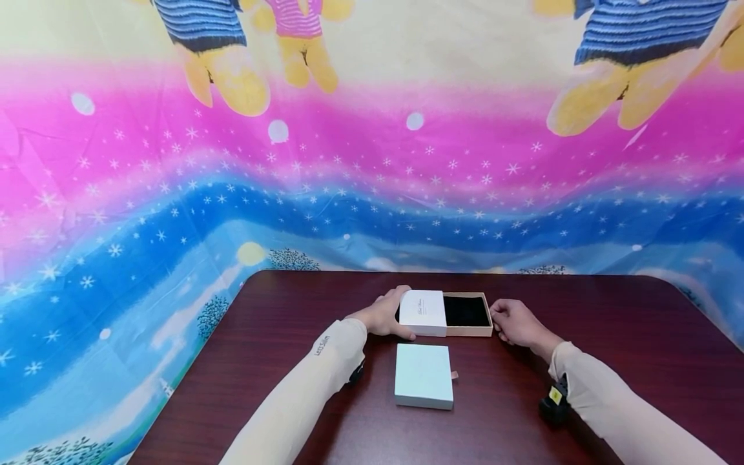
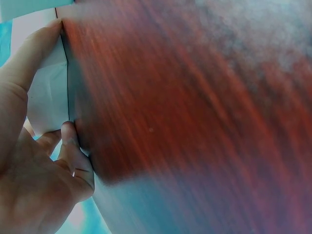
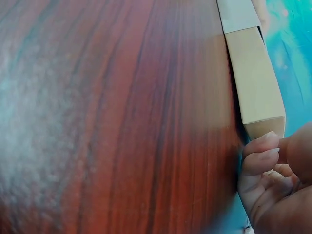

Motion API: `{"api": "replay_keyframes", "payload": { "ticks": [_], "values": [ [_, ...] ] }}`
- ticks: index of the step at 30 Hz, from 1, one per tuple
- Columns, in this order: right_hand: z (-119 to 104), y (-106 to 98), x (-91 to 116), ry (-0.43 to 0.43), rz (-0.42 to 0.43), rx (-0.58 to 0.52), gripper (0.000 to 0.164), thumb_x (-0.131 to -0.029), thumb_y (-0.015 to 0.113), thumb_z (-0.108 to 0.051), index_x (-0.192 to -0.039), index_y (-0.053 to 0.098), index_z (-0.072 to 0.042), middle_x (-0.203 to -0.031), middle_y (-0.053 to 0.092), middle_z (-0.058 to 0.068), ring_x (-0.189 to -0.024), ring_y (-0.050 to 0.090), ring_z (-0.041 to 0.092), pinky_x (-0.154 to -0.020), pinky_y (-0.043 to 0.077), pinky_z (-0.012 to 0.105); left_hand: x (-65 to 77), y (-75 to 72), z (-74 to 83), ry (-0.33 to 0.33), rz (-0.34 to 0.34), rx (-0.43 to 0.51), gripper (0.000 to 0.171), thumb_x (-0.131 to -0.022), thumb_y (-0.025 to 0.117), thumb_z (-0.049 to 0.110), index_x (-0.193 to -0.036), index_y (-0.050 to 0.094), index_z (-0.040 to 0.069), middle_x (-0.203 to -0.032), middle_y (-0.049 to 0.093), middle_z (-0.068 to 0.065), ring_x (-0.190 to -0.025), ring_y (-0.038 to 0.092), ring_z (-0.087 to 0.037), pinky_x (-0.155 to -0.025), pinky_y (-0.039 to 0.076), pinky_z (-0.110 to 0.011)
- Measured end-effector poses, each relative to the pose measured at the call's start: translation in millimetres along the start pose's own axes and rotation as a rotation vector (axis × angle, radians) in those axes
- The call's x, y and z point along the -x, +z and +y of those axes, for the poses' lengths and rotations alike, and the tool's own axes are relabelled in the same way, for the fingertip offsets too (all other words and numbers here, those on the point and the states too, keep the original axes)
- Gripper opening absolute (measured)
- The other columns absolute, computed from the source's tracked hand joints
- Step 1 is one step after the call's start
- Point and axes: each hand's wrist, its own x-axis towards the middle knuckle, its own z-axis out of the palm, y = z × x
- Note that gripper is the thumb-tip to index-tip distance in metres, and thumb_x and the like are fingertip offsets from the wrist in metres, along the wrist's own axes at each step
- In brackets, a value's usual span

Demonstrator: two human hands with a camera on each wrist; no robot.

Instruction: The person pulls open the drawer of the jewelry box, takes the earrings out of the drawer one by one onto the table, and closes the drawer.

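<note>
A white box sleeve (image 1: 423, 312) with small dark print lies on the table, its drawer (image 1: 468, 332) slid partway out to the right. Black lining shows inside the drawer, which has tan sides. My left hand (image 1: 383, 315) grips the sleeve at its left end, thumb along the near side and fingers round the far side. At the drawer's right end, my right hand (image 1: 518, 323) has thumb and fingers pinched together, right at the end wall in the right wrist view; what lies between the fingertips is hidden. Nearer me sits a closed pale green box (image 1: 423, 376) with a small ribbon tab (image 1: 455, 375) on its right.
The dark red wood-grain table (image 1: 279, 387) has rounded far corners. Behind it hangs a colourful cloth (image 1: 372, 161) with snowflakes and cartoon bears. A black wrist device (image 1: 555, 402) is strapped by the right cuff.
</note>
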Motion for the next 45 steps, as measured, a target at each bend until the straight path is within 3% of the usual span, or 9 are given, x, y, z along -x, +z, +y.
{"api": "replay_keyframes", "payload": {
  "ticks": [25,45],
  "values": [
    [-1.3,2.9,-0.5,0.024,-0.030,-0.075,0.021,-0.108,0.039,-0.007,-0.111,0.054,0.008,-0.075,0.050,0.003,-0.055,0.046,0.012,-0.048,0.039,0.025,0.3,0.4,-0.4,-0.004,-0.002,0.000,0.105,-0.080,0.085,0.038,-0.159,0.019,0.016,-0.150,0.041,-0.009,-0.129,0.040,-0.029,-0.110,0.037,-0.046],
    [-6.3,4.3,-3.4,0.032,-0.043,-0.044,0.025,-0.108,0.038,-0.007,-0.115,0.055,0.010,-0.075,0.052,0.004,-0.056,0.048,0.013,-0.049,0.040,0.026,-2.5,0.2,-2.5,-0.017,-0.007,0.006,0.107,-0.080,0.085,0.038,-0.160,0.017,0.017,-0.150,0.041,-0.009,-0.130,0.040,-0.028,-0.109,0.038,-0.046]
  ]
}}
